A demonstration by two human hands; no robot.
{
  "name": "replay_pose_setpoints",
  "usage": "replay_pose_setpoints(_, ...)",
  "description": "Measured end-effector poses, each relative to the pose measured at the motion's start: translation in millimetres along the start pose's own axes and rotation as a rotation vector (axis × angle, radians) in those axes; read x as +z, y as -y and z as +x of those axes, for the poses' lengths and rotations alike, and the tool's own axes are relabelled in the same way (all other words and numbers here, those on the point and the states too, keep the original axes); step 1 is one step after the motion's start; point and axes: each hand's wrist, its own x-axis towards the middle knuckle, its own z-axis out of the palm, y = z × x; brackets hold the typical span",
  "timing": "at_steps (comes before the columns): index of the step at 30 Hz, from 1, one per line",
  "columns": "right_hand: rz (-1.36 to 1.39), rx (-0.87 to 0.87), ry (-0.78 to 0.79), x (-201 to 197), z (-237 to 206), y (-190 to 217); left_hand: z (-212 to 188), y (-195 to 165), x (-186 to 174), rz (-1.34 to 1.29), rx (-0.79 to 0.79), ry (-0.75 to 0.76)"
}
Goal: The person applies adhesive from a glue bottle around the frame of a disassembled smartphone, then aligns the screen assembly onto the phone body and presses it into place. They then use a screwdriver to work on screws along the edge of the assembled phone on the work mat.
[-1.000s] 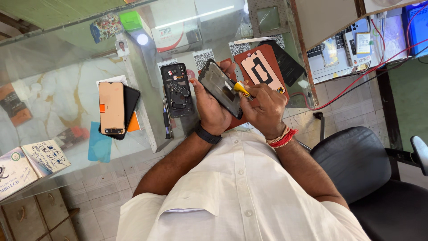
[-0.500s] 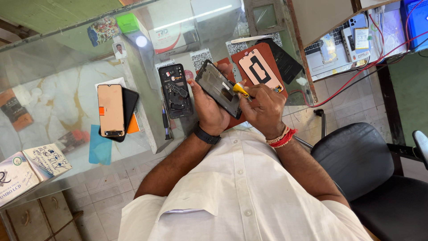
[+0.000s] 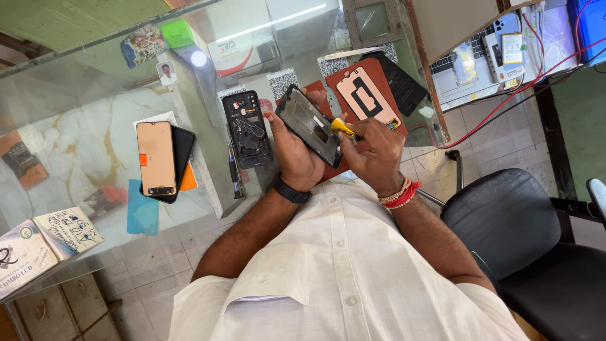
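Observation:
My left hand (image 3: 291,151) grips a dark phone frame (image 3: 308,123), tilted, above the glass counter. My right hand (image 3: 374,150) holds a small yellow-handled tool (image 3: 341,127) whose tip touches the frame near its middle. A black band is on my left wrist, red threads on my right. An opened black phone body (image 3: 247,128) with exposed parts lies on the glass just left of my left hand.
A display panel with a copper-coloured back (image 3: 156,158) lies on a dark phone at the left. A red-brown back cover (image 3: 366,96) and a black panel (image 3: 404,82) lie behind my hands. Small boxes (image 3: 38,243) sit lower left. A black chair (image 3: 530,246) stands right.
My hands and the phone frame stay in the same grip; the view has shifted only slightly.

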Motion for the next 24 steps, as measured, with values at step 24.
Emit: replay_pose_setpoints(24, 0.042, 0.098, 0.016, -3, -14, -8, -1, 1, -2, 0.013, 0.010, -0.020)
